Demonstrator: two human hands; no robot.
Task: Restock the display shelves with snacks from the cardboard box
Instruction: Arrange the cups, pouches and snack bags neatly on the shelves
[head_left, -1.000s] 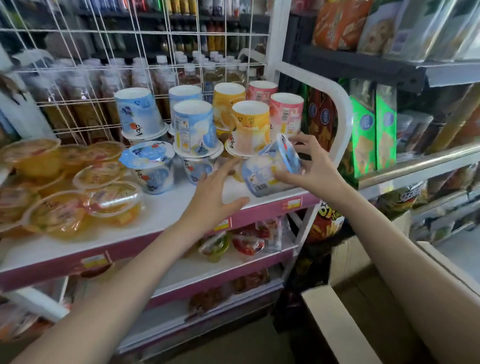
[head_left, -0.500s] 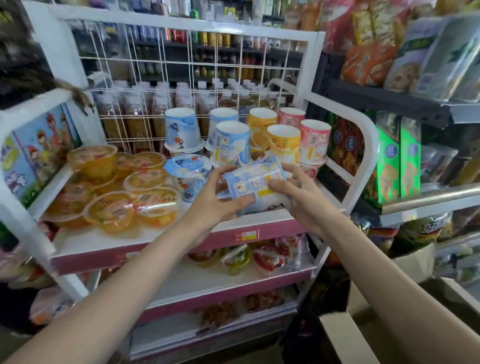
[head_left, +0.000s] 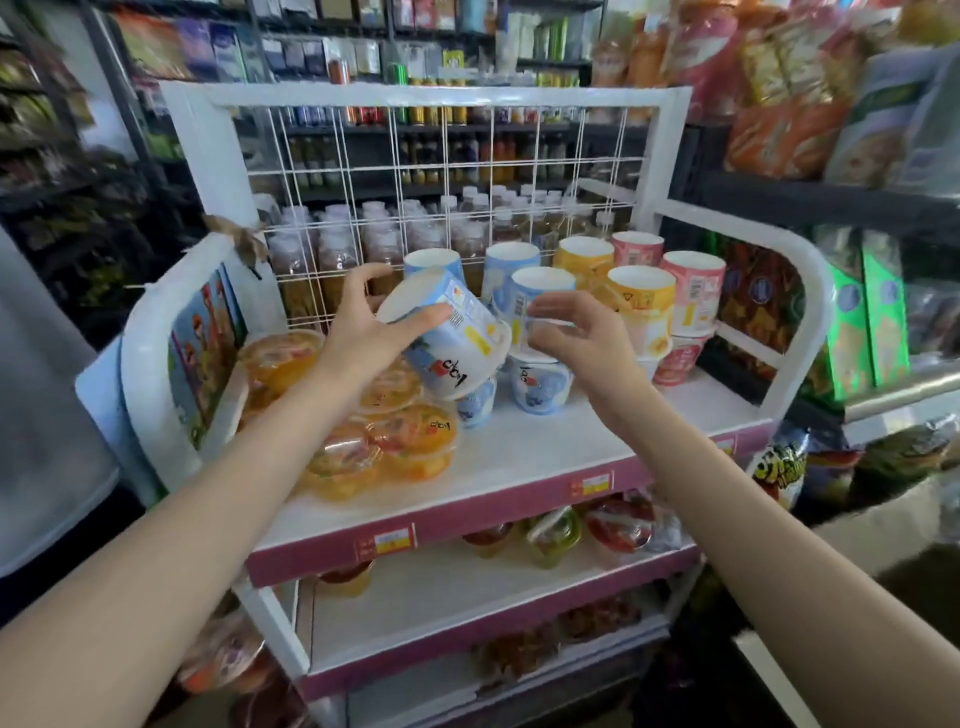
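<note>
The left hand (head_left: 358, 332) grasps a tilted blue cup (head_left: 447, 338) above the top shelf (head_left: 545, 457); at its 3 o'clock, the right hand (head_left: 582, 338) hovers, fingers (head_left: 545, 306) released.

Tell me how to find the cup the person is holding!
Look at the top shelf of the white rack, where blue, yellow and pink cups stand in rows. The blue cup held by the left hand is the only one tilted, above the fruit jelly cups.
</note>
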